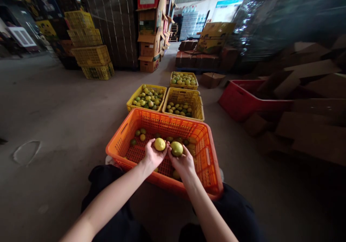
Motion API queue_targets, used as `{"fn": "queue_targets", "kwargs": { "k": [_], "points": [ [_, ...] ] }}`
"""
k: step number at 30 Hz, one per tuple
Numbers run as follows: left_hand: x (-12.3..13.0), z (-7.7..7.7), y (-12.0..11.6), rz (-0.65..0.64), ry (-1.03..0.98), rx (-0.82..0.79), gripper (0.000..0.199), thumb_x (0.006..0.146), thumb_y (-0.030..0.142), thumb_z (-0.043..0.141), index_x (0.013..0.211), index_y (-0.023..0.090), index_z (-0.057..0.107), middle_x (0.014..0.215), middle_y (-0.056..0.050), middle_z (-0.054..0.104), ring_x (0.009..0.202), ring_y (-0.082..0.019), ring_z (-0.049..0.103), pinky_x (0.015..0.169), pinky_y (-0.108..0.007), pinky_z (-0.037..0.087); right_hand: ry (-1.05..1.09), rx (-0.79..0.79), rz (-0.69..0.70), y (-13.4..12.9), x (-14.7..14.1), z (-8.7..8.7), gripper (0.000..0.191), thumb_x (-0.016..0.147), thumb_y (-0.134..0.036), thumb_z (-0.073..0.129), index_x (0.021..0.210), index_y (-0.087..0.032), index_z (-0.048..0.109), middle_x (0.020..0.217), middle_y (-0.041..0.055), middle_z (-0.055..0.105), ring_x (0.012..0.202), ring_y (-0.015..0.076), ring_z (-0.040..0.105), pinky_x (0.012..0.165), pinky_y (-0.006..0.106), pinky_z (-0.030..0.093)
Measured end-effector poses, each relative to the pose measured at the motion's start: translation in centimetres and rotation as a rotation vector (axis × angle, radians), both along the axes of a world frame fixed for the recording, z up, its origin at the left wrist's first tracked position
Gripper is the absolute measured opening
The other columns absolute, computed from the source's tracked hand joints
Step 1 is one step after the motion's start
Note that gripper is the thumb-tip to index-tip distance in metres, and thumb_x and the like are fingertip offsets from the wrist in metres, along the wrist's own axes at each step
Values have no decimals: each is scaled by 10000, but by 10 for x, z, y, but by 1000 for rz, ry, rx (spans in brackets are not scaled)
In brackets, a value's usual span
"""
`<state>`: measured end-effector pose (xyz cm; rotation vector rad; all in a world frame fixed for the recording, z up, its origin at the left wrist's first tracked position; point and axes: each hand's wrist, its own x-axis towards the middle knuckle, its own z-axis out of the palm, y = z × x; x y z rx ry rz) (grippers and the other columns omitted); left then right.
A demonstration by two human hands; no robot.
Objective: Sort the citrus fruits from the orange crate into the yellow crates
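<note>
My left hand (154, 156) cradles a yellow lemon (159, 144), palm up, with the fingers curled around it. Close beside it, my right hand (184, 162) holds a greener lemon (176, 149) the same way. Both hands are above an orange plastic crate (159, 181) that stands between my legs. Inside that crate lie several loose lemons, green ones and a yellow lemon (142, 137) at the left and more at the right. My hands and forearms hide part of the crate's floor.
Beyond the orange crate stand a left yellow crate (131, 106), a right yellow crate (201, 108) and a far yellow crate (184, 87), all holding lemons. A red crate (232, 101) and flattened cardboard (310, 126) are at the right. Stacked yellow crates (92, 56) stand back left.
</note>
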<state>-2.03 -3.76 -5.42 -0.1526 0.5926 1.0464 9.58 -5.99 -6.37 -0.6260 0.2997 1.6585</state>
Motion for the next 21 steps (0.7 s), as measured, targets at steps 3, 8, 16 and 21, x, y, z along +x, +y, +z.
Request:
{"fn": "queue_targets", "kwargs": {
  "k": [3,8,16,21],
  "points": [
    [-1,0,1,-11,0,52,201,766,240,487,866,85,567,813,-127,621,789,-204,620,619,-270,539,-27,38,7,-1,-1,5,166,827,-262,444,877,-152,557,731,68,652,671,161,626,554,266,546],
    [-3,9,-3,-69,-42,179,220,775,231,547,955,111,587,934,-102,638,829,-184,624,670,-257,541,-23,127,20,-3,-2,10,205,789,-316,513,873,-142,582,747,67,671,618,131,609,497,215,505],
    [-7,14,-6,-238,-12,212,152,770,263,537,827,151,622,741,-43,651,573,-127,610,470,-201,484,-68,322,52,-7,-1,6,186,745,-329,514,771,-172,610,682,27,658,460,101,525,394,208,425],
    [-8,14,-8,-365,56,324,179,740,255,510,645,130,597,626,-44,625,470,-140,573,393,-214,423,-108,363,116,-10,0,8,217,753,-328,461,715,-181,616,600,11,629,346,94,442,318,210,354]
  ]
}}
